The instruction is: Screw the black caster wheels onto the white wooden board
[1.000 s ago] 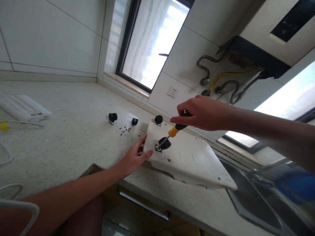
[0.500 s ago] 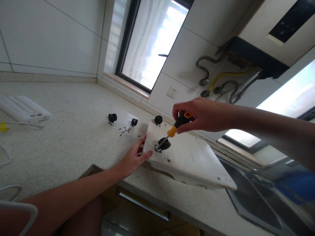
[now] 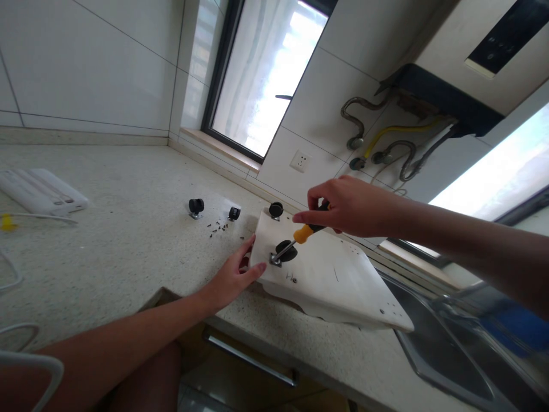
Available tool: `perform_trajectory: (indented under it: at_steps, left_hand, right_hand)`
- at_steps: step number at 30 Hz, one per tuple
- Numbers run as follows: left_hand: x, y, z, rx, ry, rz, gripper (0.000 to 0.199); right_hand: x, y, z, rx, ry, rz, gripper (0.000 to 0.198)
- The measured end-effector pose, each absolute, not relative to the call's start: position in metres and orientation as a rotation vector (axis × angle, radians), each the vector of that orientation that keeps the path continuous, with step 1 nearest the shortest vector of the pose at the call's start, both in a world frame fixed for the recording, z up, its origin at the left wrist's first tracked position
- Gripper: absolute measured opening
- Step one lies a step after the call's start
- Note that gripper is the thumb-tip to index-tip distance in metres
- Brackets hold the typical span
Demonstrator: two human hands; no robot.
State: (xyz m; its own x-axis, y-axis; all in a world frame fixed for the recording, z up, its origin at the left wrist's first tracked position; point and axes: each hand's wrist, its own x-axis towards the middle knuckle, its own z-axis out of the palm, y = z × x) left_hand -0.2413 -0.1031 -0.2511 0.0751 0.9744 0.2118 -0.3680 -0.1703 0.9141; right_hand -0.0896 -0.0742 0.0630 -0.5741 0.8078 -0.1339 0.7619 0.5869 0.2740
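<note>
My right hand [image 3: 338,206] grips a screwdriver [image 3: 303,233] with a yellow and black handle. Its tip meets the metal plate of a black caster wheel [image 3: 286,250] on a white board [image 3: 330,274]. Fingers of my left hand [image 3: 235,274] wrap the board's left end, thumb on top, fingertips partly hidden along the edge. Another caster [image 3: 276,210] stands at the board's far left corner. Two loose casters, one [image 3: 196,207] further left and one [image 3: 234,213] closer, sit on the counter near several small dark screws [image 3: 218,227].
The board lies on a speckled counter [image 3: 141,229], its right end beside a steel sink [image 3: 433,343]. A white power bank [image 3: 47,191] and white cables are at the left. Behind are a window [image 3: 266,80], a wall socket [image 3: 301,161] and a water heater's hoses [image 3: 355,114].
My right hand has shifted and turned around the screwdriver handle, thumb now stretched along it, and the handle leans lower to the right. My left hand and the board stay put.
</note>
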Motion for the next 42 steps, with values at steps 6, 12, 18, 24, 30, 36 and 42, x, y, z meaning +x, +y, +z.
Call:
perform_trajectory:
  at_steps: [6, 12, 18, 24, 30, 36, 42]
  left_hand:
    - [-0.242, -0.103, -0.252, 1.112, 0.746, 1.396, 0.099]
    - [-0.242, -0.104, -0.249, 1.112, 0.763, 1.410, 0.099]
    - [-0.242, -0.106, -0.247, 1.111, 0.773, 1.387, 0.101]
    - [-0.242, -0.104, -0.251, 1.110, 0.779, 1.414, 0.098]
    - [-0.242, -0.104, -0.252, 1.146, 0.775, 1.395, 0.099]
    - [-0.242, -0.104, -0.249, 1.156, 0.806, 1.396, 0.100]
    - [-0.244, -0.109, -0.246, 1.179, 0.837, 1.385, 0.098]
  right_hand:
    - [-0.086, -0.075, 0.066, 1.105, 2.762, 0.184, 0.063]
    - [-0.091, -0.083, 0.052, 1.329, 2.582, 0.705, 0.063]
    - [-0.077, -0.084, 0.060, 1.189, 2.750, 0.068, 0.056]
    - [-0.078, -0.078, 0.045, 1.416, 2.795, 0.582, 0.051]
    - [-0.065, -0.079, 0.027, 1.221, 3.140, 0.580, 0.042]
    - [-0.045, -0.086, -0.004, 0.981, 3.555, -0.103, 0.024]
    - [-0.053, -0.077, -0.038, 1.771, 3.653, 0.257, 0.045]
